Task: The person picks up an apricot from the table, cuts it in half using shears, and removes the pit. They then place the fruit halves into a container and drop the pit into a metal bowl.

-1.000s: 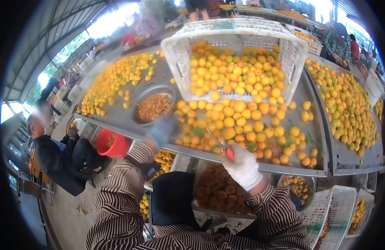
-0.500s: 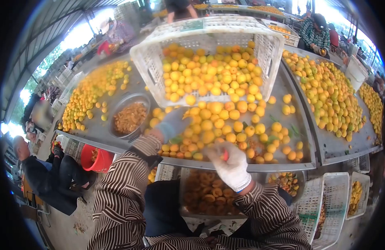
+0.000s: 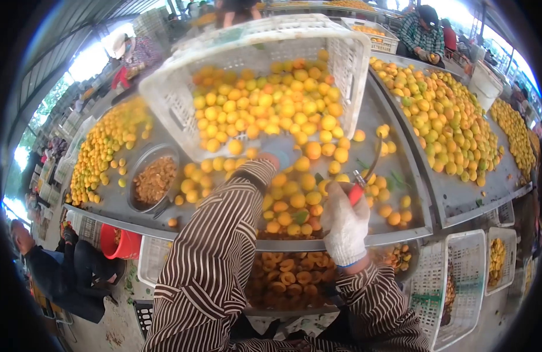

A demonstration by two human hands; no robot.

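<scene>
My left hand (image 3: 279, 151), in a grey-blue glove, reaches over the yellow-orange fruits (image 3: 265, 102) at the mouth of a tipped white crate (image 3: 159, 111); its fingers are blurred. My right hand (image 3: 346, 226), in a white glove, is closed around the red handle of a curved metal tool (image 3: 357, 193) above the front of the metal table (image 3: 394, 237). The tool's curved end points up and away. Below the table edge, halved fruits (image 3: 288, 276) lie in a container in front of my body.
A metal bowl (image 3: 143, 179) of brown pieces stands left of the crate. More fruit (image 3: 452, 123) is heaped on the right table. A red bucket (image 3: 119, 242) and a seated person (image 3: 65, 264) are at lower left, white crates (image 3: 465, 281) at lower right.
My left hand has moved right and forward toward the crate's mouth. My right hand has turned, and the curved tool now shows clearly. The whole view has shifted somewhat.
</scene>
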